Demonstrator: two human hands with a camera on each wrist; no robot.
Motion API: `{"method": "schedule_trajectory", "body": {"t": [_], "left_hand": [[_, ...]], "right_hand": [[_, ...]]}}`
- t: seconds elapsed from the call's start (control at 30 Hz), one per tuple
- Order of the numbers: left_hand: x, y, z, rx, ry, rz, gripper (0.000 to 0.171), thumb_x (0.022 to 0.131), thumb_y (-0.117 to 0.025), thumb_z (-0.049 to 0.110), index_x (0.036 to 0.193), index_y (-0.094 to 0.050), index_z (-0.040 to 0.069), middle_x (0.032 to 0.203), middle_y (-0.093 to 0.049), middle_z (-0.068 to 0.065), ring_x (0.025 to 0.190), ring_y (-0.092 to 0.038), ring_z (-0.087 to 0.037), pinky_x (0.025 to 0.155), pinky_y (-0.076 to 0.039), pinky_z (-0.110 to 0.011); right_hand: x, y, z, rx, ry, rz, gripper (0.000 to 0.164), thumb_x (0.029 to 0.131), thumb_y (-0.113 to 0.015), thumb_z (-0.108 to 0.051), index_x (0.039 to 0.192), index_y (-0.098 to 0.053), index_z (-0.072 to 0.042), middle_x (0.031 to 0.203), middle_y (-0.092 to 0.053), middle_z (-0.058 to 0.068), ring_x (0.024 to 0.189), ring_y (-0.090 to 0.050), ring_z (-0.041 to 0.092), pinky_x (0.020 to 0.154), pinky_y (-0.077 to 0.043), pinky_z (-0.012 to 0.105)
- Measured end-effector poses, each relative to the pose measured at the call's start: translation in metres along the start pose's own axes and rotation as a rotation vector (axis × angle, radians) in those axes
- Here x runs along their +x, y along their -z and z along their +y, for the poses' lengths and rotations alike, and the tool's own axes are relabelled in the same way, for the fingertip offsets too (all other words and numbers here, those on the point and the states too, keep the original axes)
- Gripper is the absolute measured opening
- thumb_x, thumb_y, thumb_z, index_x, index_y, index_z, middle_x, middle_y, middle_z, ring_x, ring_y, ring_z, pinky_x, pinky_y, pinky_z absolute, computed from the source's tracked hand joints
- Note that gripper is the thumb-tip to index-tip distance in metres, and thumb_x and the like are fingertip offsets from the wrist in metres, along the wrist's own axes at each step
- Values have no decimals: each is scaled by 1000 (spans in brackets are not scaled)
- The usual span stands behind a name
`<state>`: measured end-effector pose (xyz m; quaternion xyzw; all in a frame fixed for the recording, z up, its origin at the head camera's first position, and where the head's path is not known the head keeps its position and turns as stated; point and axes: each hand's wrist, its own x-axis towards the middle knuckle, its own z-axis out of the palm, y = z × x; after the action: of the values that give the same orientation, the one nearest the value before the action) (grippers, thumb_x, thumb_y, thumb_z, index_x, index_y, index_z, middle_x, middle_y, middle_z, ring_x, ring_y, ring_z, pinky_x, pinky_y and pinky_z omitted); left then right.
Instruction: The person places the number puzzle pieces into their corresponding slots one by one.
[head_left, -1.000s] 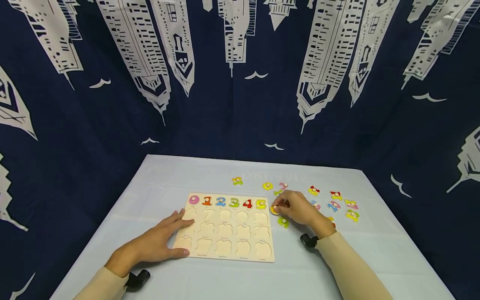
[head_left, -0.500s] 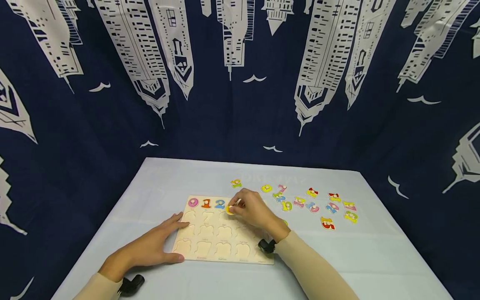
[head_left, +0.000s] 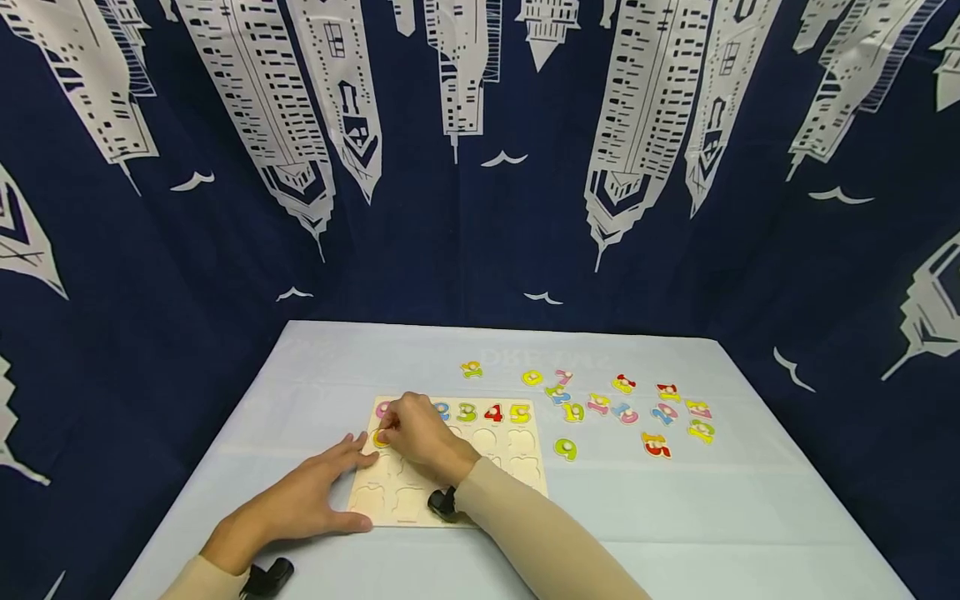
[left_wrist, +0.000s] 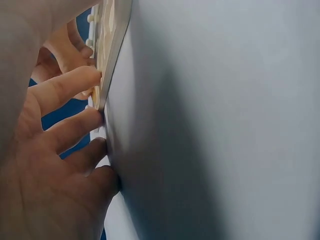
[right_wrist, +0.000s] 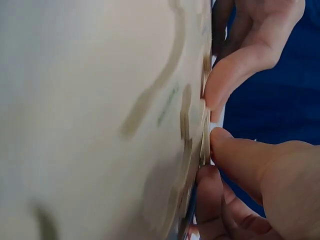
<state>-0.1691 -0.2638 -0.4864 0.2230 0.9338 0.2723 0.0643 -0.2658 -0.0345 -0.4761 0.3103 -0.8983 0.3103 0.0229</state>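
Note:
A wooden number puzzle board (head_left: 517, 471) lies on the pale table (head_left: 675, 533). Its top row holds coloured digits, with 3 (head_left: 467, 412), 4 (head_left: 492, 412) and 5 (head_left: 520, 412) in plain sight. My right hand (head_left: 411, 433) pinches a yellow number piece (head_left: 379, 439) over the board's left side, second row. In the right wrist view its fingers (right_wrist: 250, 55) press the piece against the board (right_wrist: 100, 120). My left hand (head_left: 315, 496) lies flat with straight fingers on the board's left edge; the left wrist view shows the fingertips (left_wrist: 75, 82) at the board's rim (left_wrist: 112, 45).
Several loose number pieces lie scattered on the table right of the board, among them a green one (head_left: 566, 449) nearest and an orange-red one (head_left: 656, 444). A dark blue curtain with white skyscrapers (head_left: 480, 167) hangs behind the table.
My right hand carried the yellow piece from beside the board's right edge leftward across the board to its left side. The left hand stayed in place on the board's edge.

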Motion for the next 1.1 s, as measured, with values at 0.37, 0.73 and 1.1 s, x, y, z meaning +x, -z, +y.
{"method": "schedule_trajectory", "body": {"t": [0.37, 0.73, 1.1], "left_hand": [[2, 3, 3, 24, 1, -6, 100, 83, -100, 67, 165, -66, 21, 186, -43, -25, 172, -40, -58, 130, -42, -82], [0, -2, 3, 7, 17, -8, 101, 82, -101, 68, 164, -65, 20, 186, -41, -27, 172, -40, -60, 130, -41, -82], [1, -1, 1, 18, 12, -13, 99, 82, -101, 66, 163, -66, 20, 185, -43, -28, 171, -41, -59, 130, -43, -81]], "right_hand": [[10, -2, -4, 22, -64, -16, 11, 100, -94, -11, 91, -89, -11, 83, -81, -6, 74, -58, -2, 66, -50, 13], [10, 2, 3, -14, 13, -97, 5, 101, -94, -12, 98, -90, -11, 93, -86, -3, 84, -68, -2, 78, -55, 9], [14, 3, 12, 84, 16, -84, 9, 98, -96, -13, 91, -91, -12, 84, -86, -4, 73, -63, -7, 71, -55, 10]]}}
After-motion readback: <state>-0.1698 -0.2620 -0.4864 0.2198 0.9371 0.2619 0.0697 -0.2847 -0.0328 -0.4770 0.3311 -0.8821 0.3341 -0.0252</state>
